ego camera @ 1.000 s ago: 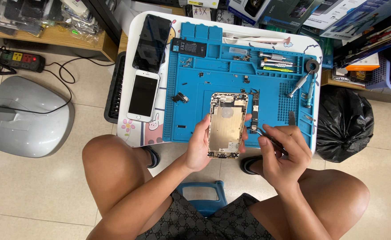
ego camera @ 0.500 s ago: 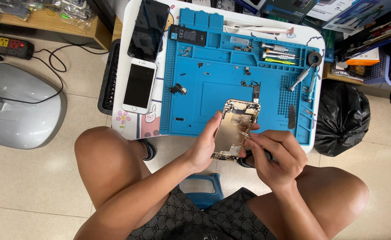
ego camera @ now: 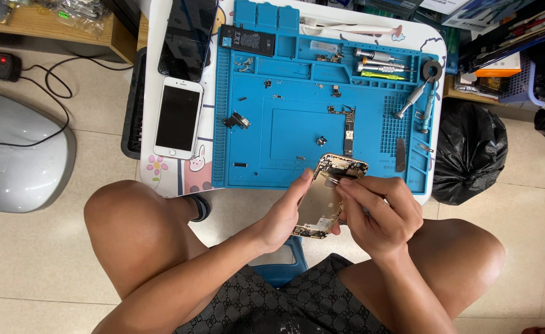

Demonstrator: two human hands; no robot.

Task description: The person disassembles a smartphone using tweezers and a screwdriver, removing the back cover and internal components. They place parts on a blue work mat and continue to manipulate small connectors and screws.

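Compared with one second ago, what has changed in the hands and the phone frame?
The gold phone frame was lifted off the blue mat toward the body, tilted up in the left hand. The right hand followed, keeping its thin tool at the frame's top. The white phone stayed put.

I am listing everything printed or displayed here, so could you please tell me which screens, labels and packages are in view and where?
White phone: left of the blue mat, face up, dark blank screen.
Black screen panel: above that phone, glossy rectangle.
Black battery: mat's top left corner, small pale label.
Cardboard boxes: top right edge, blue and white.
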